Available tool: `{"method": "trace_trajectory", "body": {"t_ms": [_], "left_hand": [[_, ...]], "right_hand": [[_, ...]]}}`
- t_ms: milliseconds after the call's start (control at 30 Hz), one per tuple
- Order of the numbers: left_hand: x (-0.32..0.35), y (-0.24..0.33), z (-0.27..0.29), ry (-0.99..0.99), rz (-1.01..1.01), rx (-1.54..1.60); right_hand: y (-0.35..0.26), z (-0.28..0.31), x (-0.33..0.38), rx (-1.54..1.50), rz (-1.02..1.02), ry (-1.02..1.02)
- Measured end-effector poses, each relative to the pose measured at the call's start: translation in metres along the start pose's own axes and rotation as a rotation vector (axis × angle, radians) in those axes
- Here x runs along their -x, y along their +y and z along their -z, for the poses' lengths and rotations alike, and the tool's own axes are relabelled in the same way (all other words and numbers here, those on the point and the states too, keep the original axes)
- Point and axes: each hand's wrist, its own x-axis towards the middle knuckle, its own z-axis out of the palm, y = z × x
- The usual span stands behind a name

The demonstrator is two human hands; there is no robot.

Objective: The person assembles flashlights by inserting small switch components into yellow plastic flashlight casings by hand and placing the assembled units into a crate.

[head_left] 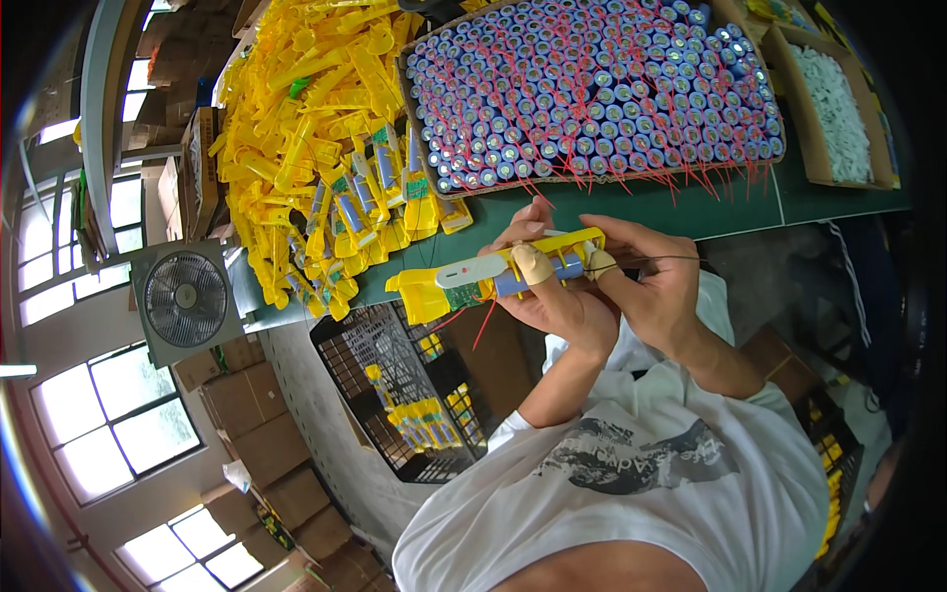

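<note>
Held above the near edge of the green table is a yellow plastic casing (422,298) lying on its side. Inside it sit a blue cylindrical battery cell (511,284), a small green circuit board (462,296) and a white switch piece (472,270). Red wires (484,324) dangle below the board. My left hand (564,308) wraps the casing's middle, its thumb across the battery. My right hand (659,288) pinches the casing's right end, where a thin black wire (669,259) runs out over my fingers. Tan finger covers show on both thumbs.
A cardboard tray (404,84) of upright blue cells with red wires stands ahead. Left of it is a heap of yellow casings (306,118), some fitted with cells. A box (868,183) of small white parts stands at right. Below the table are a black crate (340,360) and, farther left, a fan (185,296).
</note>
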Motion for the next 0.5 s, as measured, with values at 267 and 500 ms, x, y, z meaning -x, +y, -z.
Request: {"method": "trace_trajectory", "body": {"t_ms": [267,500], "left_hand": [[-0.004,0.001,0.006,-0.053,-0.044,-0.063],[-0.012,0.006,0.009,-0.009,0.168,0.013]], "right_hand": [[-0.007,-0.002,-0.004,0.01,-0.069,-0.04],[-0.003,0.002,-0.005,-0.035,-0.053,-0.143]]}}
